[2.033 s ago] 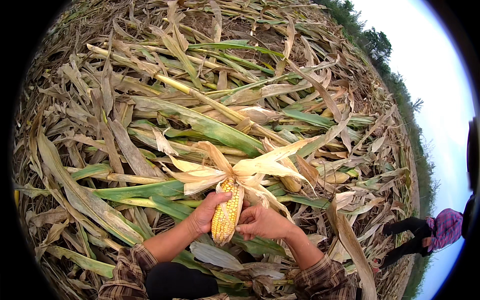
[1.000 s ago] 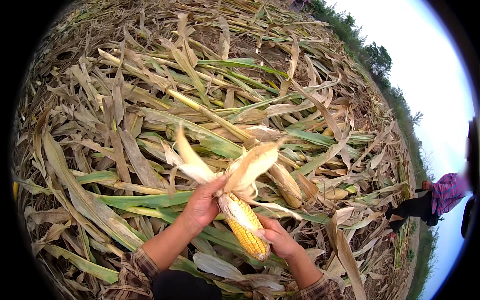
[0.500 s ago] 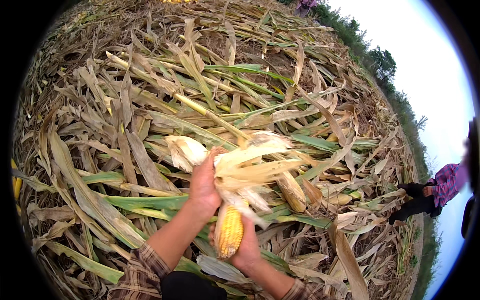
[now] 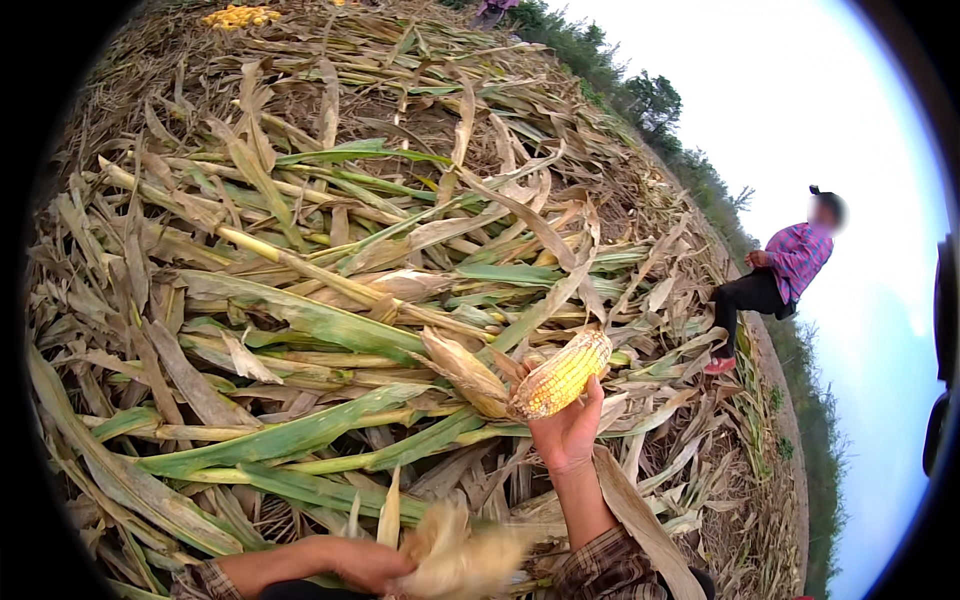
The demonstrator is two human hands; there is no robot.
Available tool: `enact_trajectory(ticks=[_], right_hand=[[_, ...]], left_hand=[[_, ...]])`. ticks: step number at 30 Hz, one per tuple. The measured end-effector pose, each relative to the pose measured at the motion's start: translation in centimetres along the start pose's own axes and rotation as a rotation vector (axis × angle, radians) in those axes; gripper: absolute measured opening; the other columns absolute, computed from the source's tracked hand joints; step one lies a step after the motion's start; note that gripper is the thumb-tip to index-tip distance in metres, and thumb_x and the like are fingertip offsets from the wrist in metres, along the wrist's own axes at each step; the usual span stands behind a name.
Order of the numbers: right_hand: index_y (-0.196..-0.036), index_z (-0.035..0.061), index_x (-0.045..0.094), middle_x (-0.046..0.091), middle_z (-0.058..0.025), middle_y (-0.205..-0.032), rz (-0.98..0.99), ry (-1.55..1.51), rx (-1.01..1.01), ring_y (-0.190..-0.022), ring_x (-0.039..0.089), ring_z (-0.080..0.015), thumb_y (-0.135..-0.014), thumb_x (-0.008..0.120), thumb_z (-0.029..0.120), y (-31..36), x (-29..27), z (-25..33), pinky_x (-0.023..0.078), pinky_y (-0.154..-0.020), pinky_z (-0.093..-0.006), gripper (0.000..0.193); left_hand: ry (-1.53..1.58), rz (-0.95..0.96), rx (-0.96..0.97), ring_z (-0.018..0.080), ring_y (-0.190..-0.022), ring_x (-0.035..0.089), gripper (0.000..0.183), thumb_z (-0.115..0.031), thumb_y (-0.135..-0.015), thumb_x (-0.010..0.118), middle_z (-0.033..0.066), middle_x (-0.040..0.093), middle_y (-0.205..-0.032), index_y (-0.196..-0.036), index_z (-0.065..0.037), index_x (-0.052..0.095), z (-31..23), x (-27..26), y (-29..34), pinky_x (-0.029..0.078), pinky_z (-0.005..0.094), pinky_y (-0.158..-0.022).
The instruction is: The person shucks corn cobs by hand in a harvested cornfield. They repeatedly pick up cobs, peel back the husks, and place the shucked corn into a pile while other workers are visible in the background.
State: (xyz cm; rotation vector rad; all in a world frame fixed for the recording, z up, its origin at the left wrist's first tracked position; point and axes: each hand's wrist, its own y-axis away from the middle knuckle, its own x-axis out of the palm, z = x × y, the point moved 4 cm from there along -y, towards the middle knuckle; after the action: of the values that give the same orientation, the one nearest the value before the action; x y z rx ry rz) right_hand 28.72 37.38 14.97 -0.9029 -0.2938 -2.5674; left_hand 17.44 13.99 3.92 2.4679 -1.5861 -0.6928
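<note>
My right hand (image 4: 567,432) is raised in front of me with its fingers around a bare ear of corn (image 4: 565,375), yellow with a pale, rough end. Low in the view, my left hand (image 4: 375,568) is closed at the edge of a bunch of pale corn husk (image 4: 465,553), which is smeared by motion. Its fingers are partly hidden by the husk. Just left of the held ear, another ear still in its dry husk (image 4: 465,370) lies on the stalks.
Cut corn stalks and dry leaves (image 4: 300,430) cover the ground all around. A pile of yellow ears (image 4: 240,17) lies far off at the upper left. To the right stands a person in a checked shirt (image 4: 800,258), near a line of bushes (image 4: 655,110).
The husk has come off the ear. My right hand has carried the bare ear up and to the right; my left hand has dropped low with the husk. The view has shifted right.
</note>
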Motion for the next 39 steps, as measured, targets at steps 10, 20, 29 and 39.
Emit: enact_trajectory(ticks=[10, 20, 29, 39], right_hand=[[-0.121, -0.0030, 0.041, 0.055, -0.0243, -0.102, 0.397, -0.085, 0.416, -0.095, 0.056, -0.0304, -0.088, 0.043, 0.039, 3.3, 1.7, -4.4, 0.046, -0.086, -0.0399, 0.054], [-0.113, 0.0060, 0.050, 0.061, -0.0090, -0.090, 0.037, 0.169, 0.494, -0.076, 0.060, -0.0206, -0.088, 0.037, 0.054, 5.1, 3.5, -11.5, 0.052, -0.066, -0.0338, 0.056], [-0.141, 0.0046, 0.021, 0.034, -0.0200, -0.137, 0.910, 1.556, 0.063, -0.120, 0.042, -0.0311, -0.087, 0.057, 0.031, 7.3, 10.9, -9.4, 0.041, -0.092, -0.0424, 0.070], [-0.112, -0.0049, 0.053, 0.062, -0.0120, -0.097, 0.544, 1.244, 0.033, -0.090, 0.060, -0.0171, -0.082, 0.055, 0.004, 0.4, 4.7, -9.8, 0.047, -0.083, -0.0297, 0.031]], left_hand=[[0.874, -1.217, 0.523, 0.0195, -0.109, 0.050, 0.060, -0.026, -0.084, 0.063, 0.0153, 0.051, -0.121, -0.128, 0.004, 0.037, -3.5, -12.4, 4.1, 0.042, 0.0329, -0.093], [-0.179, -1.853, 0.111, 0.0181, -0.054, 0.058, 0.016, -0.010, -0.090, 0.047, 0.0099, 0.058, -0.069, -0.086, 0.003, 0.056, 1.0, -10.1, 2.4, 0.048, 0.0254, -0.050], [1.414, -1.130, 0.791, 0.0158, -0.096, 0.055, 0.065, -0.048, -0.082, 0.060, 0.0072, 0.054, -0.106, -0.125, -0.004, 0.038, 1.3, -6.4, 2.6, 0.047, 0.0283, -0.079], [0.733, -2.149, 1.222, 0.0266, -0.107, 0.050, 0.062, -0.046, -0.083, 0.051, 0.0162, 0.049, -0.117, -0.126, -0.002, 0.039, -1.5, 9.1, 39.6, 0.045, 0.0404, -0.088]])
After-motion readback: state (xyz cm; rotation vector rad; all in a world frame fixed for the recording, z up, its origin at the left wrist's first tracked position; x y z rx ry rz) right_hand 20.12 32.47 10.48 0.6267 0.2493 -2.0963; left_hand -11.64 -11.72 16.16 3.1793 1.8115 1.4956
